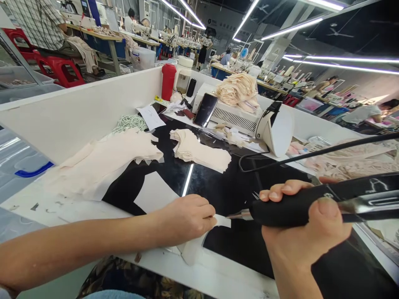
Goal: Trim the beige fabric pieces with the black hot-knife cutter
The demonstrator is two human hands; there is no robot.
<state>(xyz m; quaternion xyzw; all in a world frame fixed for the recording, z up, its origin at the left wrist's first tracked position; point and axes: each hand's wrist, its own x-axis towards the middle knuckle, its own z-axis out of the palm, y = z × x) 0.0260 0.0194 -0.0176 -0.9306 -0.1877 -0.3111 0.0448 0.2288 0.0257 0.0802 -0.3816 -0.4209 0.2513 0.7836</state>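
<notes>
My right hand (307, 232) is wrapped around the black handle of a corded hot-cutting tool (299, 205). Its metal tip (238, 215) points left and touches a small pale fabric piece (222, 221). My left hand (188, 218) is closed in a pinch on that same fabric piece, pressing it on the black glass work surface (224, 187). A stack of cut cream fabric pieces (199, 149) lies farther back on the glass. A larger pile of pale fabric (106, 160) lies to the left.
A white divider wall (81, 108) borders the bench on the left. At the back stand a red cup (168, 81), a phone (205, 109) leaning on a white box with fabric on top, and a white lamp-like device (276, 131). Other people work at distant tables.
</notes>
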